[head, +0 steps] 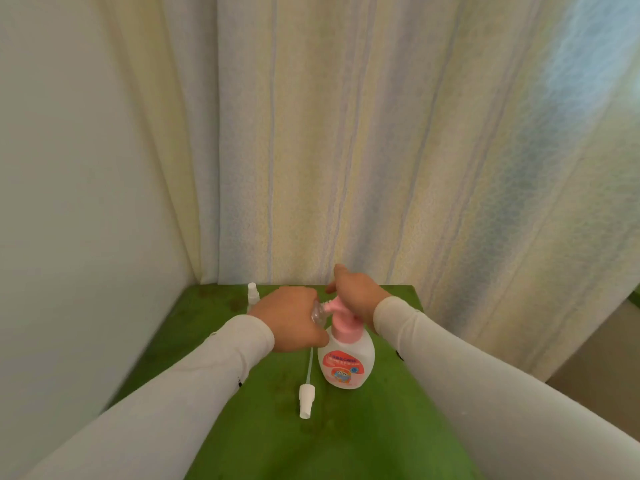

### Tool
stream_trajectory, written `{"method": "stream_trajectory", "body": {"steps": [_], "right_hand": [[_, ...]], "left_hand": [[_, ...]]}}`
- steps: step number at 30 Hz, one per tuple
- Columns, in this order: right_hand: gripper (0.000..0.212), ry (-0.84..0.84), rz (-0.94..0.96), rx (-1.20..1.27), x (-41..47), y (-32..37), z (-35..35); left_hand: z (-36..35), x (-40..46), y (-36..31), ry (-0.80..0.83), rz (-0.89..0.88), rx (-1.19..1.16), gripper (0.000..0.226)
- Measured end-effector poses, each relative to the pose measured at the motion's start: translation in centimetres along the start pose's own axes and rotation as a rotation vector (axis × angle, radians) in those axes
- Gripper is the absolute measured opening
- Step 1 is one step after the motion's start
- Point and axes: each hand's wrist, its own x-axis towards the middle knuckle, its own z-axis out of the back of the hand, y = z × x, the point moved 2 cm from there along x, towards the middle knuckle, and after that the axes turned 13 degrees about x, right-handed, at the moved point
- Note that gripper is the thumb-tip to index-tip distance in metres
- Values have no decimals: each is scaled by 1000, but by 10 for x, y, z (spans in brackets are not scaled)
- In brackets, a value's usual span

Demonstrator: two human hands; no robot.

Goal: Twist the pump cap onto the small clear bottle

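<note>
A white pump bottle (346, 362) with a pink pump head (341, 322) and a red label stands upright on the green table (277, 438). My right hand (356, 292) rests on top of the pink pump head, fingers fairly straight. My left hand (291, 317) grips a small clear bottle (319, 314), tilted with its mouth against the pump's nozzle. A white spray cap with a long dip tube (306, 400) lies loose on the table in front of the left hand.
A small white spray bottle (252, 295) stands at the table's far left corner. A white wall runs along the left, and a pale curtain (346, 150) hangs behind the table. The table's right edge drops to the floor.
</note>
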Motion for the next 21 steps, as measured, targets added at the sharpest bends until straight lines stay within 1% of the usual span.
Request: {"method": "stream_trajectory", "body": {"steps": [2, 5, 6, 8, 10, 12, 14, 17, 19, 21], "right_hand": [[51, -28, -38, 86, -1, -1, 0], [37, 11, 27, -46, -6, -6, -3], [35, -3, 25, -75, -8, -7, -4], [36, 11, 1, -60, -6, -10, -5], [40, 30, 18, -56, -5, -4, -3], [44, 27, 3, 17, -1, -1, 0], [44, 12, -3, 19, 0, 1, 1], [40, 27, -8, -65, -2, -5, -4], [36, 41, -12, -120, -6, -9, -7], [38, 46, 7, -131, -6, -6, -6]], "left_hand": [[1, 1, 0, -13, -5, 2, 21], [-8, 0, -2, -20, 19, -11, 21], [-11, -1, -2, -13, 27, -13, 21], [-12, -2, -2, 15, 23, 6, 21], [-6, -1, 0, 21, 6, 31, 22], [-1, -1, 1, -13, -2, 33, 21], [-3, -2, 0, -39, 5, -2, 22], [-13, -3, -1, -33, 21, -41, 22], [-16, -4, -1, -1, 17, -27, 22], [-10, -2, 0, 26, 3, 8, 22]]}}
